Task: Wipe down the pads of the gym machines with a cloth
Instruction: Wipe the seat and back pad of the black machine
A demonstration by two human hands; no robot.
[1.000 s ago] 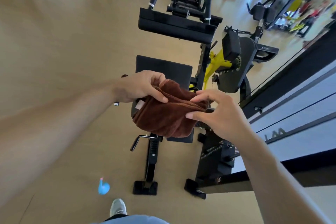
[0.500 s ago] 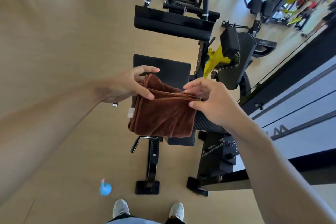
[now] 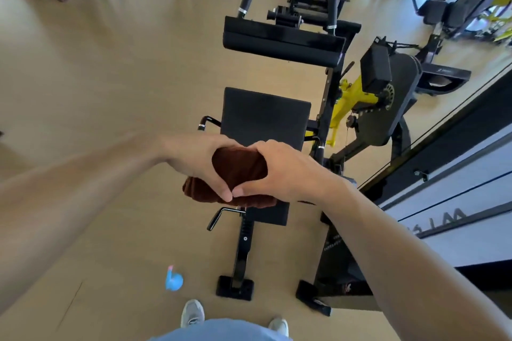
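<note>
At the centre of the frame, the brown cloth (image 3: 238,167) is bunched between both hands, above the black seat pad (image 3: 263,116) of the gym machine (image 3: 388,97). The left hand (image 3: 199,159) and right hand (image 3: 288,171) curl around it from either side, thumb tips touching at its lower edge. Both forearms reach in from the lower corners.

Both forearms bare — no sleeves, left hand (image 3: 199,163) and right hand (image 3: 288,171) ungloved. Light blue garment (image 3: 221,331) at waist. Pale grey-white shoes (image 3: 192,313) — low trainers.
</note>
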